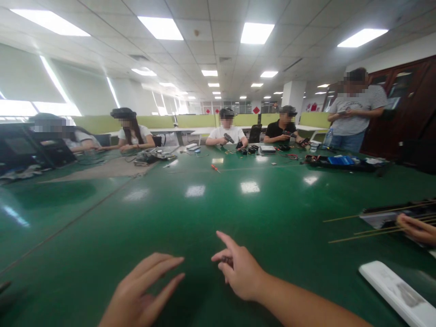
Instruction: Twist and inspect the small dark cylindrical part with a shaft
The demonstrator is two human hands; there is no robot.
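Observation:
My left hand [143, 290] hovers low over the green table [204, 213] with its fingers stretched out and together, holding nothing. My right hand [238, 270] is just to its right. Its index finger points up and left, while the thumb and other fingers curl round a small dark thing [226, 260] that I cannot make out. The two hands are a short gap apart, near the table's front edge.
A white flat object [395, 290] lies at the near right. Another person's hand [417, 229] rests by thin wooden sticks [368, 215] and a dark tray. Several people sit along the far side with tools, a red screwdriver [215, 168] and a black tool case [340, 162].

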